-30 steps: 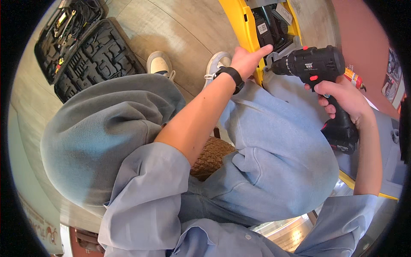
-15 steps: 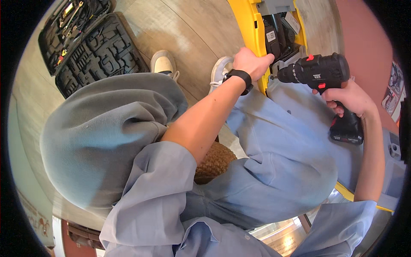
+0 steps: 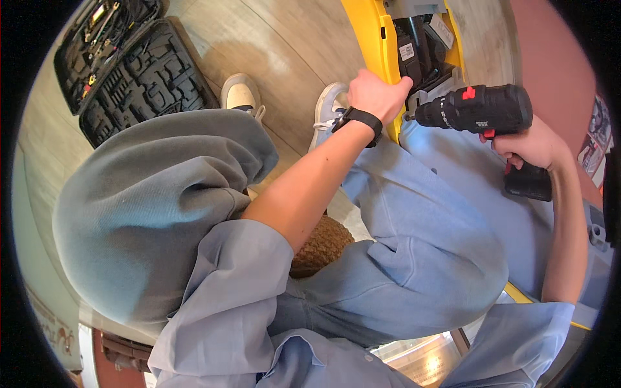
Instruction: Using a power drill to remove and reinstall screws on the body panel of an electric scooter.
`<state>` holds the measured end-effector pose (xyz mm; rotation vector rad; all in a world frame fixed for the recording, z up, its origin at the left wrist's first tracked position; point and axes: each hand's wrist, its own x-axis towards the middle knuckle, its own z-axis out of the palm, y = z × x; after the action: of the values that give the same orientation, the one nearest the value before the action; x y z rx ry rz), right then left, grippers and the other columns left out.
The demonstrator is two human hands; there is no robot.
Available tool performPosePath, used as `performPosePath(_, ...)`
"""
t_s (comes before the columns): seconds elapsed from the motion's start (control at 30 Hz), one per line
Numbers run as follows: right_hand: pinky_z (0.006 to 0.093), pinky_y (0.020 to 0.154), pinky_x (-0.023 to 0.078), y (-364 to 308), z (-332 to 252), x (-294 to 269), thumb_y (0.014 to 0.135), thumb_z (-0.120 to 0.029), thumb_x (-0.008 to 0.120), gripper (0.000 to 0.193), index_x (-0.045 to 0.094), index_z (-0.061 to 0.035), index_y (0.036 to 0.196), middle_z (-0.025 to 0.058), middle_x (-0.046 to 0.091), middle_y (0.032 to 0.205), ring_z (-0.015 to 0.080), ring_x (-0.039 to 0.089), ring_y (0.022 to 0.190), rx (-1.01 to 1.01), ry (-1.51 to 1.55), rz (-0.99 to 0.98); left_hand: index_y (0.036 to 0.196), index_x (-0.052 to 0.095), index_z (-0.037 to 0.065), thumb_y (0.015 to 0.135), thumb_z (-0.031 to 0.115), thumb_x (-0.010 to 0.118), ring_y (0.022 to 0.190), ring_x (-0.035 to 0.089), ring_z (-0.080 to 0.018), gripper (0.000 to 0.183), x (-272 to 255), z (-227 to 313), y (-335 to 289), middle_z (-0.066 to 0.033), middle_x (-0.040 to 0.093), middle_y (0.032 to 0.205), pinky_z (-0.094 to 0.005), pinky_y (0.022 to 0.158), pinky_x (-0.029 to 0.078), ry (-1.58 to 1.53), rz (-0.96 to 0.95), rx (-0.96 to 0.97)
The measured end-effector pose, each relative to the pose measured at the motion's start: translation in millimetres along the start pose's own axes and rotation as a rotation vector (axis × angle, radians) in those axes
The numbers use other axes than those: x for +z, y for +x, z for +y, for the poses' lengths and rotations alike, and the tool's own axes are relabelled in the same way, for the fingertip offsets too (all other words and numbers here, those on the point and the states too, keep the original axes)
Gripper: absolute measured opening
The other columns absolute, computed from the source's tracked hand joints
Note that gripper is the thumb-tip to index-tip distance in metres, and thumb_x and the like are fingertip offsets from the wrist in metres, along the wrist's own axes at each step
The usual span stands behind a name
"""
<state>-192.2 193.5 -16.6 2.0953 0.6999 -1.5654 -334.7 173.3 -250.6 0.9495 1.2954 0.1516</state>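
A black cordless drill (image 3: 482, 110) with red buttons lies sideways in my right hand (image 3: 533, 145), which grips its handle; its nose points left at a yellow machine body (image 3: 369, 39). My left hand (image 3: 377, 96), with a black wristband, closes on the yellow edge right beside the drill's tip. Black parts with white labels (image 3: 420, 48) sit inside the yellow frame.
An open black tool case (image 3: 139, 68) with moulded slots lies on the wooden floor at upper left. My grey and blue trouser legs fill the middle, over a woven stool (image 3: 320, 249). Two light shoes (image 3: 240, 94) rest on the floor. A reddish wall stands at right.
The drill and both hands have shifted slightly up and right in view. The drill's nose stays against the yellow frame next to my left hand.
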Motion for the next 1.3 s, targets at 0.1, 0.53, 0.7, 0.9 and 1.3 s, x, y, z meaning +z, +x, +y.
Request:
performPosePath(0.1, 0.0258, 0.041, 0.039, -0.9, 4.4, 0.7, 0.067, -0.007, 0.061, 0.019, 0.059, -0.0024, 0.085, 0.0004, 0.049, 0.053, 0.0087, 0.047, 0.043, 0.02, -0.082, 0.049, 0.093, 0.058, -0.012, 0.064, 0.043, 0.068, 0.091, 0.062, -0.041, 0.063, 3.0, -1.8, 1.1, -0.0293, 0.063, 0.094, -0.0423, 0.083, 0.05, -0.009, 0.005, 0.01)
performPosePath(0.53, 0.0277, 0.044, 0.044, -12.2, -7.0, 9.9, 0.068, -0.01, 0.065, 0.03, 0.059, -0.0044, 0.097, 0.0028, 0.056, 0.062, 0.0111, 0.052, 0.049, 0.004, -0.185, 0.128, 0.092, 0.06, -0.01, 0.064, 0.042, 0.068, 0.09, 0.064, -0.0383, 0.06, -1.8, 3.4, -0.2, -0.0268, 0.065, 0.092, -0.041, 0.081, 0.051, -0.026, -0.02, 0.008)
performPosePath(0.7, 0.0276, 0.043, 0.044, -7.9, -9.6, 11.7, 0.069, -0.011, 0.065, 0.028, 0.058, -0.0042, 0.095, 0.0029, 0.055, 0.06, 0.0115, 0.052, 0.047, -0.001, -0.194, 0.133, 0.091, 0.06, -0.009, 0.064, 0.041, 0.068, 0.089, 0.064, -0.0379, 0.058, -4.1, 2.9, -2.1, -0.0256, 0.065, 0.091, -0.0404, 0.08, 0.052, -0.028, -0.044, -0.031)
performPosePath(0.9, 0.0265, 0.041, 0.041, -0.6, 3.3, 0.8, 0.066, -0.008, 0.061, 0.015, 0.059, -0.0029, 0.08, 0.002, 0.052, 0.054, 0.0098, 0.048, 0.043, 0.002, -0.136, 0.071, 0.084, 0.068, 0.001, 0.066, 0.045, 0.062, 0.08, 0.067, -0.0325, 0.048, -1.7, 0.7, -3.2, -0.0194, 0.068, 0.08, -0.0378, 0.075, 0.052, -0.002, -0.038, 0.006)
performPosePath(1.3, 0.0257, 0.038, 0.037, 4.5, -18.7, 1.5, 0.063, -0.008, 0.061, 0.011, 0.058, -0.0028, 0.073, 0.0009, 0.049, 0.052, 0.0094, 0.046, 0.042, 0.012, -0.195, 0.066, 0.085, 0.068, -0.001, 0.065, 0.046, 0.062, 0.083, 0.066, -0.0357, 0.052, -7.1, -0.9, -4.9, -0.0208, 0.067, 0.082, -0.0392, 0.077, 0.052, 0.036, -0.047, 0.011)
